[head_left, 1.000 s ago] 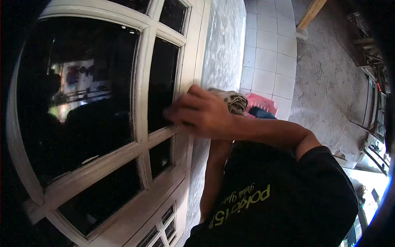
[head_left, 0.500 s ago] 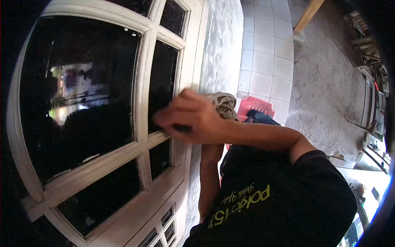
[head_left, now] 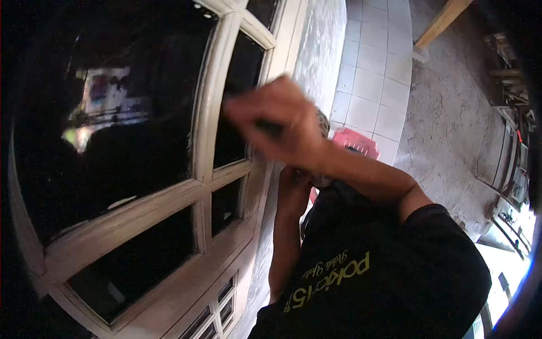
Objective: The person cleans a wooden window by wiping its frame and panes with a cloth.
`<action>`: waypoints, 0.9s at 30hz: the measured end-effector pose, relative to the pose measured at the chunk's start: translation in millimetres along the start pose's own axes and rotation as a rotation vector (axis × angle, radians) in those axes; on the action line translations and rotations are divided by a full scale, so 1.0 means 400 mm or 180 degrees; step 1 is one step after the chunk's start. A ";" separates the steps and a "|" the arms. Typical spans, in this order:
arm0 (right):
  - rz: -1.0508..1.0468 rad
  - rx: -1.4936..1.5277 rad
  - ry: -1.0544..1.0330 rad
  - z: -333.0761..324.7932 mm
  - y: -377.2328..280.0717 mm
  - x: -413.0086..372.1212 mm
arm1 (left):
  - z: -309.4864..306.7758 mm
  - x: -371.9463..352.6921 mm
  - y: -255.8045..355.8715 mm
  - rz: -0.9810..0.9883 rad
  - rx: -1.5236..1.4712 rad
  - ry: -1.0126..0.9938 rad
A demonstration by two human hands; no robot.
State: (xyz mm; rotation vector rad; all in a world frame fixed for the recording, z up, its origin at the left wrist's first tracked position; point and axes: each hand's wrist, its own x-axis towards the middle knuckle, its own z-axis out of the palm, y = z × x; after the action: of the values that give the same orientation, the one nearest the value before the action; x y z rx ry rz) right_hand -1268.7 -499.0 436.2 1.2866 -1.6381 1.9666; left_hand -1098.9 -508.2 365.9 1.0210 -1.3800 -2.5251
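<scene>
My right hand [head_left: 276, 121] is blurred in front of the narrow dark glass pane [head_left: 231, 133] of a white-framed door or window [head_left: 206, 113]. Its fingers are curled and pressed together; what they hold, if anything, cannot be made out. Lower down, my left hand [head_left: 296, 175] lies mostly behind my right hand and forearm, its fingers hidden. Beside it, a greyish cloth bundle [head_left: 323, 123] shows only in part. Whether my left hand grips the bundle is not visible.
Left of the narrow pane is a large dark pane [head_left: 135, 164] with reflections. A rough whitish wall [head_left: 322, 45] adjoins the frame. Beyond are a pink plastic object [head_left: 355, 141], floor tiles [head_left: 370, 85], a wooden post [head_left: 443, 22] and rough grey ground [head_left: 446, 124].
My right hand has moved up and slightly right in the view. The frame has shifted in the picture too. My left hand shows a little more, while the cloth bundle is more hidden.
</scene>
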 end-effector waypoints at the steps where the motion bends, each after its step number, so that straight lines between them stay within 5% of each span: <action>1: -0.0208 0.0203 -0.0196 0.011 -0.028 -0.022 | -0.067 0.005 -0.067 0.0027 -0.0080 -0.0008; 9: -0.0459 0.0321 0.0230 0.071 -0.064 -0.063 | -0.014 -0.049 0.013 -0.0028 0.2474 0.0782; 15: -0.0421 -0.0116 -0.0569 0.004 -0.031 -0.089 | -0.022 -0.012 -0.055 0.0056 0.1673 0.0216; 21: -0.0024 -0.0724 0.0151 0.016 0.046 -0.043 | 0.044 0.003 0.018 -0.0204 0.0709 0.0026; 24: 0.0469 -0.0856 0.0644 -0.014 0.113 0.056 | 0.066 0.009 0.046 0.0281 -0.0557 0.0377; 27: 0.0574 -0.0634 0.0834 -0.011 0.112 0.057 | 0.080 0.015 0.087 0.0239 -0.0105 0.0365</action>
State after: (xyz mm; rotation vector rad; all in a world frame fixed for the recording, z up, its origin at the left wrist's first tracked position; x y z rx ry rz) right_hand -1314.5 -516.9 424.9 0.7974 -1.8120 1.9149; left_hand -1130.6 -508.0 401.7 1.0689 -1.3158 -2.3879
